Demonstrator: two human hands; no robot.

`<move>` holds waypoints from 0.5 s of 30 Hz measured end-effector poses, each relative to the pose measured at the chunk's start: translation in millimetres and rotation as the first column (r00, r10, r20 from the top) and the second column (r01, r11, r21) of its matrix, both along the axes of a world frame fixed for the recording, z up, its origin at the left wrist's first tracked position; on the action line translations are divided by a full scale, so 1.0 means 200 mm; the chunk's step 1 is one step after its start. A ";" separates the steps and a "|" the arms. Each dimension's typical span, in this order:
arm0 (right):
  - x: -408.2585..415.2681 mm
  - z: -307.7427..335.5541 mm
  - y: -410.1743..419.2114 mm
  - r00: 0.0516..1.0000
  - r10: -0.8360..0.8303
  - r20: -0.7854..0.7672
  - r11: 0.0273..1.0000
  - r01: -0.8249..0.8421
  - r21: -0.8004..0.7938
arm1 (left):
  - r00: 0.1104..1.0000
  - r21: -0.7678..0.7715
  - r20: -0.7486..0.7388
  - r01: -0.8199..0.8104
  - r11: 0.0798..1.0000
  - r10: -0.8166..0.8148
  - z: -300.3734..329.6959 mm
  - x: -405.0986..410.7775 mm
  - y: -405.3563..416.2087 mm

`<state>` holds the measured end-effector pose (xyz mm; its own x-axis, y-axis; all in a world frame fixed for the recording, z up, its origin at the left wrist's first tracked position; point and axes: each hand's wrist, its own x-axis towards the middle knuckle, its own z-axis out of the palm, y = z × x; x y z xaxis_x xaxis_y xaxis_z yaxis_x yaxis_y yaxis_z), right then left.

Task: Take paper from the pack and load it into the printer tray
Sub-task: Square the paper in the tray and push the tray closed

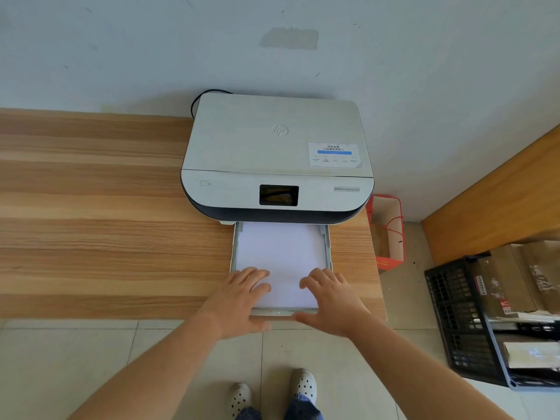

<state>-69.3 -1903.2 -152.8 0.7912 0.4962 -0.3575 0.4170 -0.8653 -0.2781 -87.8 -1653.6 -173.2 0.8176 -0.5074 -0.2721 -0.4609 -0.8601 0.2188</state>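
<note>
A white and dark printer [277, 153] stands on the wooden table [91, 207] against the wall. Its paper tray [328, 247] is pulled out toward me, and a stack of white paper [281, 256] lies flat inside it. My left hand [242, 298] rests palm down on the near left part of the paper and the tray's front edge, fingers spread. My right hand [330, 301] lies the same way on the near right part. Neither hand grips anything. No paper pack is in view.
A red paper bag [388, 231] stands on the floor right of the table. Further right a black plastic crate [460, 322] holds cardboard boxes and papers. A black cable [200, 97] runs behind the printer. My feet in white clogs [303, 386] stand on the tiled floor.
</note>
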 end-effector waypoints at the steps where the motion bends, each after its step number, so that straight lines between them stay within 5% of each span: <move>1: -0.01 -0.01 0.01 1.000 0.026 0.010 1.000 -0.026 -0.010 | 1.000 0.020 0.024 0.004 1.000 -0.005 -0.01 -0.01 0.00; 15: 0.01 -0.06 0.04 0.979 0.057 0.197 0.994 -0.038 -0.100 | 0.982 0.088 0.133 -0.148 0.985 0.135 -0.03 -0.02 0.01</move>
<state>-66.4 -1895.9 -165.3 0.8277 0.5059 -0.2428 0.4967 -0.8619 -0.1025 -91.8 -1651.9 -178.3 0.9103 -0.3601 -0.2043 -0.3514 -0.9329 0.0788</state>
